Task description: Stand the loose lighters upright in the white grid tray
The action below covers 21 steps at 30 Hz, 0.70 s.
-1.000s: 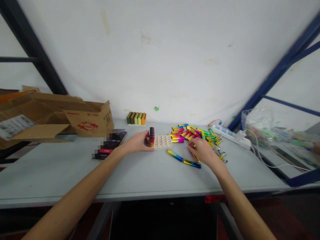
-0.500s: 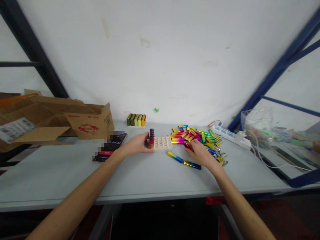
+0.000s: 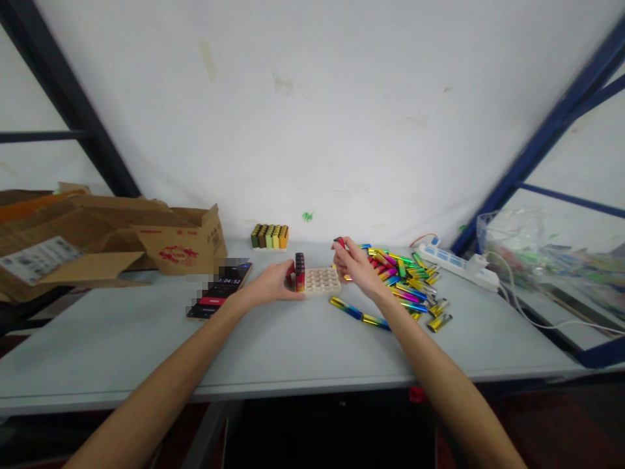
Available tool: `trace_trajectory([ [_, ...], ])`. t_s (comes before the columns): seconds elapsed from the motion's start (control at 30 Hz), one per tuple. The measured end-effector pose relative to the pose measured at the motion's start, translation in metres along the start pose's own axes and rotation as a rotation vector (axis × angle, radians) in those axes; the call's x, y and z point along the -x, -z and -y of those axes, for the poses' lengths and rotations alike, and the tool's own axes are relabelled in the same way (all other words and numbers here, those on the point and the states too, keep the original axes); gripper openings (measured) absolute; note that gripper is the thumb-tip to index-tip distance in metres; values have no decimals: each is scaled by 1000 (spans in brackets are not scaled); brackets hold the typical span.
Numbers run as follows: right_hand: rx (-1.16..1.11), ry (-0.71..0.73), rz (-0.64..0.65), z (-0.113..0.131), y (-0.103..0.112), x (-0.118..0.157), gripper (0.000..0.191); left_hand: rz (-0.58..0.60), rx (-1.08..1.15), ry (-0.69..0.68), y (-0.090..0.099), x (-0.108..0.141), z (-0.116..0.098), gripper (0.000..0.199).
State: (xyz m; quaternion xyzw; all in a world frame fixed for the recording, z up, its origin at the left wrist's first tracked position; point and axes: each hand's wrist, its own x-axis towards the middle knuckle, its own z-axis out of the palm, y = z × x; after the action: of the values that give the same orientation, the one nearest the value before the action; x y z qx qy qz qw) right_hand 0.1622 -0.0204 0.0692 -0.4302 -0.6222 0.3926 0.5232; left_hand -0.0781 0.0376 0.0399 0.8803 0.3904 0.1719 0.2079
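A cream tray (image 3: 322,280) with rows of round holes lies on the table, one row of red, dark-topped tubes (image 3: 300,273) standing upright at its left end. My left hand (image 3: 276,283) grips that end, thumb at the front and fingers behind the row. My right hand (image 3: 356,264) is raised just above and right of the tray, closed on a shiny red tube (image 3: 340,242); its dark end shows above the fingers, the rest is hidden. To the right spreads a pile of shiny coloured tubes (image 3: 410,286). Two gold-and-blue tubes (image 3: 347,308) lie end to end before the tray.
By the wall stands a second tray packed with green, brown and yellow tubes (image 3: 270,237). On the left are a phone (image 3: 219,290) and open cardboard boxes (image 3: 178,241). A white power strip (image 3: 459,266) and its cable lie at the right, near the blue frame (image 3: 517,150).
My right hand has lifted a red tube from the pile and carried it left and up towards the tray. My left hand stays at the tray's left end. The view has shifted slightly.
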Motion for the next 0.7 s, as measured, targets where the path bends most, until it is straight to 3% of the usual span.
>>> trace_trajectory([
  [0.13, 204, 76, -185, -31, -4, 0, 56, 13, -9, 20, 1, 0, -1, 62],
  [0.23, 275, 89, -222, -41, -2, 4, 58, 13, 18, 18, 1, 0, 0, 62],
  [0.5, 359, 106, -355, -32, -3, 9, 47, 21, 15, 25, -1, 0, 2, 60],
  [0.7, 369, 92, -385, -30, -3, 10, 41, 22, -1, 30, 0, 0, 1, 61],
])
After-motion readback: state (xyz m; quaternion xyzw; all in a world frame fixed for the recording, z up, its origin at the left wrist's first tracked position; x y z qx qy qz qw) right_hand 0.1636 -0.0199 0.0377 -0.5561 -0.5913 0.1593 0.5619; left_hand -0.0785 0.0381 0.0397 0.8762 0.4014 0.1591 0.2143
